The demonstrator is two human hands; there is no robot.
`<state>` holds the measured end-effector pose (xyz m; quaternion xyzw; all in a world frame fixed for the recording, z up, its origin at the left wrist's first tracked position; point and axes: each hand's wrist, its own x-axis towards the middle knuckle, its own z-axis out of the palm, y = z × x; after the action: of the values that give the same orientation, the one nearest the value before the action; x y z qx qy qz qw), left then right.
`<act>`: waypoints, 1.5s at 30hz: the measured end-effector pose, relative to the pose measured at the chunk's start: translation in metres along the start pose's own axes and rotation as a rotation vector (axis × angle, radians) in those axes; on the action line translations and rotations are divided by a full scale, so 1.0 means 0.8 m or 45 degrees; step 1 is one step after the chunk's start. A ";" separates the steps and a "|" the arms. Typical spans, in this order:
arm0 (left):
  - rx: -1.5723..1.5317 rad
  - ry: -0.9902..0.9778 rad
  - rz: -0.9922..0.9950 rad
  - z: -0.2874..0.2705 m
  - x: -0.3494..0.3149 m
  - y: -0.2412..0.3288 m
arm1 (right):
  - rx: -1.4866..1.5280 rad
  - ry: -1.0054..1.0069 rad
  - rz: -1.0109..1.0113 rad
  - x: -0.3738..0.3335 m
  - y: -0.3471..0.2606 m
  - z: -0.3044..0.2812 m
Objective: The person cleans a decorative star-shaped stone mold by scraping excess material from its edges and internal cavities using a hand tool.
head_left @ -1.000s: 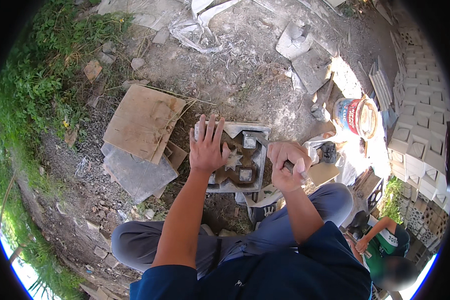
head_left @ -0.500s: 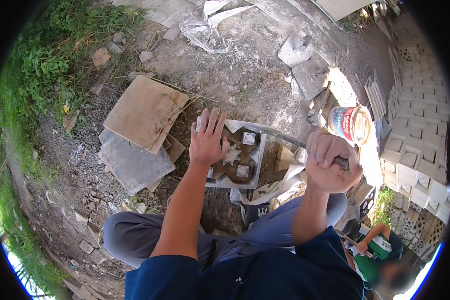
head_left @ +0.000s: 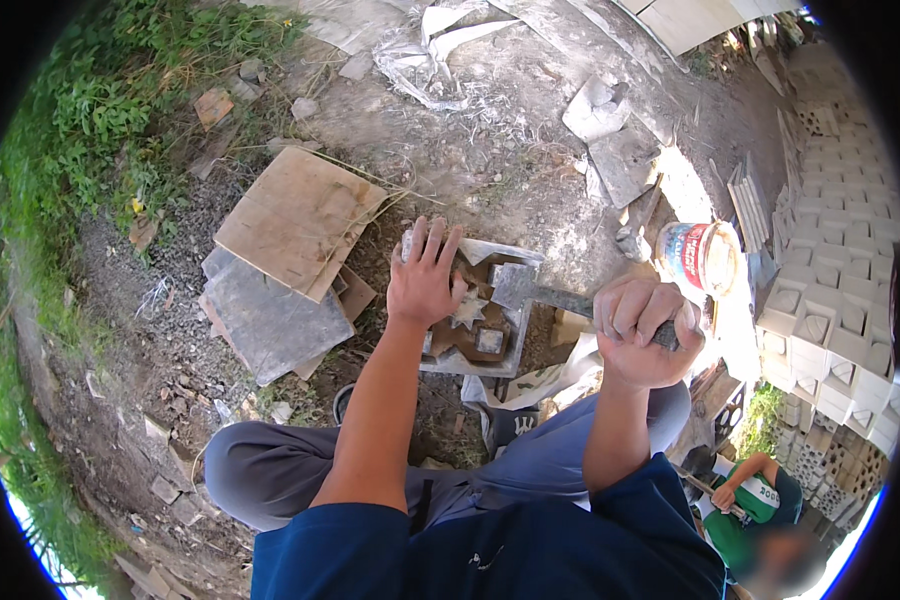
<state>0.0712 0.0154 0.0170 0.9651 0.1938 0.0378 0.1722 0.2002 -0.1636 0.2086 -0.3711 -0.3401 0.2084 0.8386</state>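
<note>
While left hand (head_left: 425, 283) presses spread on mould (head_left: 470, 318), right hand (head_left: 642, 330) grips hammer (head_left: 540, 292) (probably), bucket (head_left: 700, 258) beside.

- To your left, a tan board (head_left: 300, 220) lies overlapping a grey slab (head_left: 265, 320).
- A red-and-white bucket (head_left: 698, 258) stands to your right.
- Pale moulded blocks (head_left: 835, 290) are stacked beyond it.
- Grass (head_left: 90, 100) borders your far left.

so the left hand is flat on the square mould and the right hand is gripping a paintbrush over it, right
Not quite. The left hand is flat on the square mould, but the right hand grips a hammer, not a paintbrush; its metal head sits over the mould. The head view shows it.
</note>
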 end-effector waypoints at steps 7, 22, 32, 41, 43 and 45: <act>-0.010 0.006 0.001 0.000 -0.001 0.000 | -0.084 -0.007 0.105 0.000 0.022 0.016; -0.044 0.007 -0.003 -0.009 0.005 -0.005 | -0.286 -0.035 0.307 -0.007 0.050 0.031; -0.101 -0.041 0.001 -0.008 0.000 0.001 | -0.157 0.066 0.288 -0.014 0.075 0.007; 0.026 0.012 0.029 -0.005 0.002 0.002 | -0.262 0.113 0.260 -0.015 0.058 0.004; 0.042 -0.037 0.009 -0.006 -0.002 -0.006 | -0.184 0.010 0.330 -0.020 0.042 0.018; -0.013 -0.023 0.030 -0.005 0.000 0.003 | -0.251 -0.019 0.291 -0.019 0.041 0.018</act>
<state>0.0716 0.0146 0.0219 0.9667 0.1808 0.0320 0.1782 0.1762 -0.1449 0.1847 -0.4864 -0.3206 0.2709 0.7663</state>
